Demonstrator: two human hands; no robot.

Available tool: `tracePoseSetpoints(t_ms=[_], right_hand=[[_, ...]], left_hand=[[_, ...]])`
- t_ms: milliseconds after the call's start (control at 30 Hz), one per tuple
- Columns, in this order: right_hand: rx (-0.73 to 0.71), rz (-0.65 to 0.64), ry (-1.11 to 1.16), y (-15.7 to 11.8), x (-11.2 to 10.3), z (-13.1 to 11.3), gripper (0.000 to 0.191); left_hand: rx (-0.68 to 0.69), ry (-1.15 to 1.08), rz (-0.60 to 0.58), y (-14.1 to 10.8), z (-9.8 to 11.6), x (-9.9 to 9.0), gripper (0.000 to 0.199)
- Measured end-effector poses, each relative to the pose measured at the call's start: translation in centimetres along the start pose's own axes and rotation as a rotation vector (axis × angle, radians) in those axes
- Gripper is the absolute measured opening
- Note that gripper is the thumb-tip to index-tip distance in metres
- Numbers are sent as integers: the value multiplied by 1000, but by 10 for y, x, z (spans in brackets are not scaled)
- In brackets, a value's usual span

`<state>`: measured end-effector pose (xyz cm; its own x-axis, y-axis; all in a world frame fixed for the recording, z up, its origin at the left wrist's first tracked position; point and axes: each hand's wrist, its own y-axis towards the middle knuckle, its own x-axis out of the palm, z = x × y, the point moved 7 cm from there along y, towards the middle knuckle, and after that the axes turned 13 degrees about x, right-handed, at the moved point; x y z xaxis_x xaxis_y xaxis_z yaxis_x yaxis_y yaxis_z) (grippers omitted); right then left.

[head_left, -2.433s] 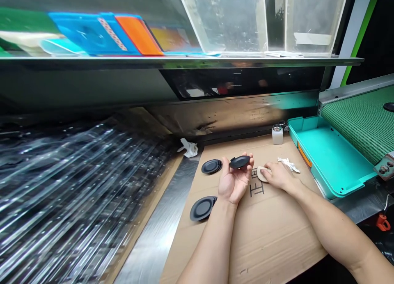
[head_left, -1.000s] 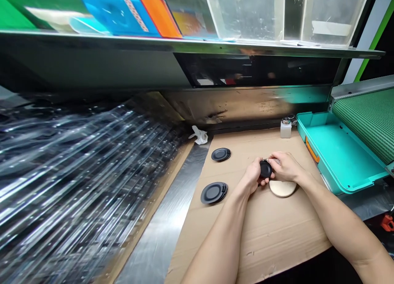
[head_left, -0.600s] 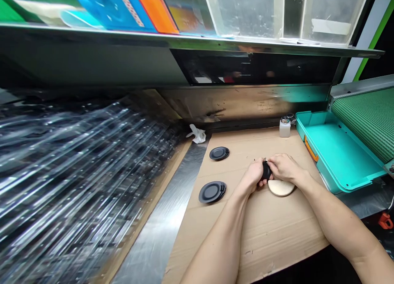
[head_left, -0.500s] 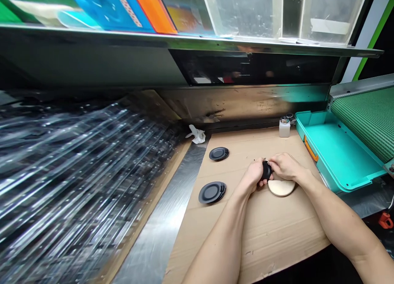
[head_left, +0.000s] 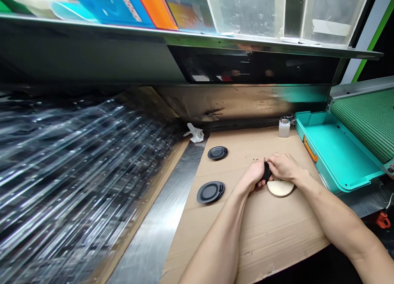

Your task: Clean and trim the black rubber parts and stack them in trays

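Clasps a round, black plastic part (head_left: 266, 171) in the left hand (head_left: 257, 171), likely to steady it; bunches the right hand (head_left: 282, 166) at its edge, cannot tell whether pinching. Has a cream, round, soft-looking pad (head_left: 280, 188) just below the right fingers, seemingly for easy reach.

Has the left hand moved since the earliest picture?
Yes, the left hand has moved rightward, away from the far stack of black discs and closer to the right hand.

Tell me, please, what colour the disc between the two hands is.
The disc is black, seen best in the head view.
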<state>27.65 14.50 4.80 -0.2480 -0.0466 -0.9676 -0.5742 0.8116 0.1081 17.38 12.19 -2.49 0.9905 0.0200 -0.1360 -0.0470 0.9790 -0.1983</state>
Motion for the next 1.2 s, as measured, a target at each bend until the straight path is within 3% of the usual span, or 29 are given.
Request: tracePoseSetpoints(t_ms=[133, 367, 567, 700, 800, 933, 1200], right_hand=[[-20, 4, -12, 0, -1, -5, 25], [80, -39, -73, -1, -3, -5, 26], [23, 6, -47, -2, -3, -12, 29], [132, -39, -66, 0, -2, -7, 29], [191, -42, 11, -1, -4, 2, 28], [255, 98, 231, 0, -10, 18, 24], [78, 141, 307, 7, 16, 9, 18]], left_hand=[[8, 19, 1, -2, 2, 0, 58], [-22, 99, 5, -10, 9, 1, 61], [16, 100, 50, -10, 14, 1, 58], [-12, 139, 54, -11, 13, 1, 57], [-31, 29, 65, -11, 13, 2, 52], [-73, -107, 49, -9, 14, 4, 47], [-65, -107, 29, -10, 18, 4, 45]])
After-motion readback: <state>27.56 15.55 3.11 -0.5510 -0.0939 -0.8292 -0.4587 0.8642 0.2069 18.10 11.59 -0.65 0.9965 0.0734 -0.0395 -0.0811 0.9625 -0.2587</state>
